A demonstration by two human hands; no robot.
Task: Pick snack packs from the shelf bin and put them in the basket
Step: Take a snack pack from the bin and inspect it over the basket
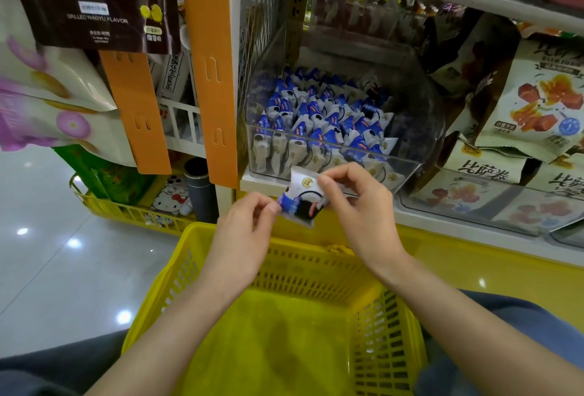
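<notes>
Both hands were closed on one snack pack [301, 199]. The left hand [243, 225] pinched its lower blue end and the right hand [357, 206] pinched its upper white edge. The fingertips were mostly tucked behind the wrapper, so the exact hold was hard to read. The pack hung tilted in the air, just in front of the shelf [262, 184] edge. It was below the clear bin [426, 117] and above the far rim of the yellow basket [278, 342]. Its print was too small to make out.

The bin sat on the shelf, crowded with more blue-and-white packs [316, 117]. Those at the back blurred behind its glossy wall. Both forearms crossed over the basket and hid parts of its side walls, and its near end was cut off by the frame.

Beige bags [537, 95] to the right of the bin ran past the picture's edge. At upper left hung a dark potato sticks bag [94, 0], its top cut off, beside orange strips [208, 63]. A second yellow basket [126, 210] stood on the shiny floor [47, 253], its contents partly hidden.
</notes>
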